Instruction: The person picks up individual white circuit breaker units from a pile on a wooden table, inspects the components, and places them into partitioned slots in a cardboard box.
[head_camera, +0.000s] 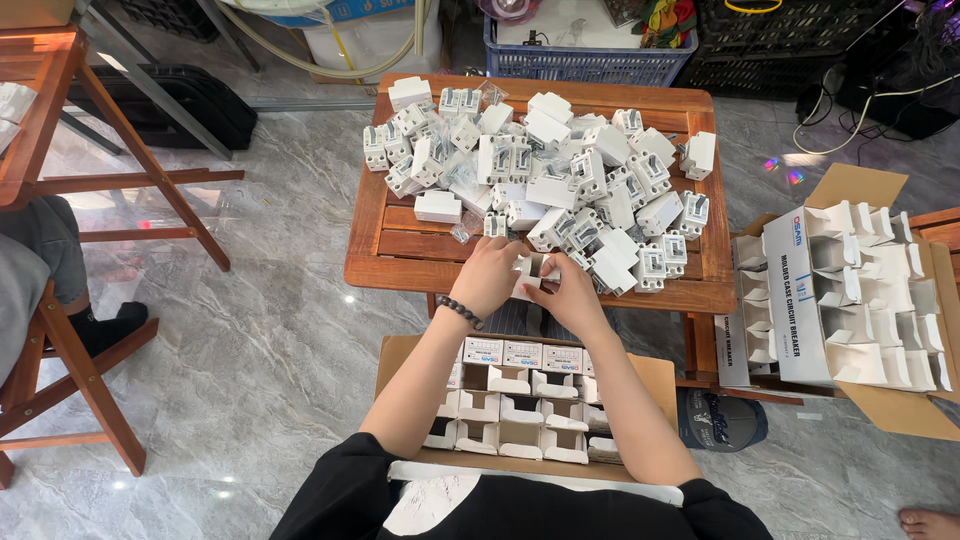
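My left hand and my right hand meet at the near edge of a small wooden table. Together they hold a small white cardboard box, open at the top. A dark bead bracelet circles my left wrist. Just beyond my fingers lies a big heap of white circuit breakers with small clear bags among them. On my lap rests a brown carton with rows of small white boxes, some shut and some open.
To the right stands an open brown carton full of empty white boxes. Wooden stools and another person's leg are at the left. A blue crate and cables lie beyond the table. A bare foot shows at bottom right.
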